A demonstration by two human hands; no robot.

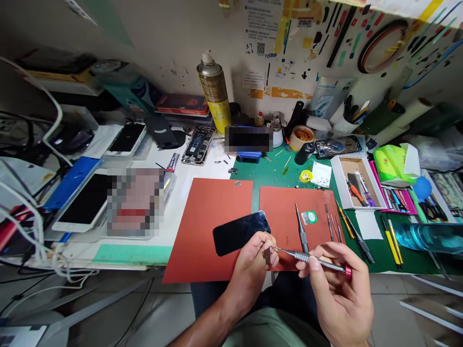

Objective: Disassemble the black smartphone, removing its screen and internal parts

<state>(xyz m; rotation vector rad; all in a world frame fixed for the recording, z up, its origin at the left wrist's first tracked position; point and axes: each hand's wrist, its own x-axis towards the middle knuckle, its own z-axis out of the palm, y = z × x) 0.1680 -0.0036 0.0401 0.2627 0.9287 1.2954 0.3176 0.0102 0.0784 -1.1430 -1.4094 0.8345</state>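
Left hand [255, 258] pinches a small brown part [267, 256]; right hand [342, 284] grips a metal tool [302, 256], tip right at the left: steady now, light pressure!

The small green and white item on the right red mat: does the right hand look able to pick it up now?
Probably not directly: the right hand holds a slim metal tool. Otherwise the way looks free; nothing covers the green and white item.

Green above, dark below

The person is wearing a muted, greyish-green top [269, 331] with dark, bluish trousers [206, 296] covering both legs. The left forearm [213, 320] is showing bare, and the left hand [256, 253] and right hand [342, 289] are going bare too.
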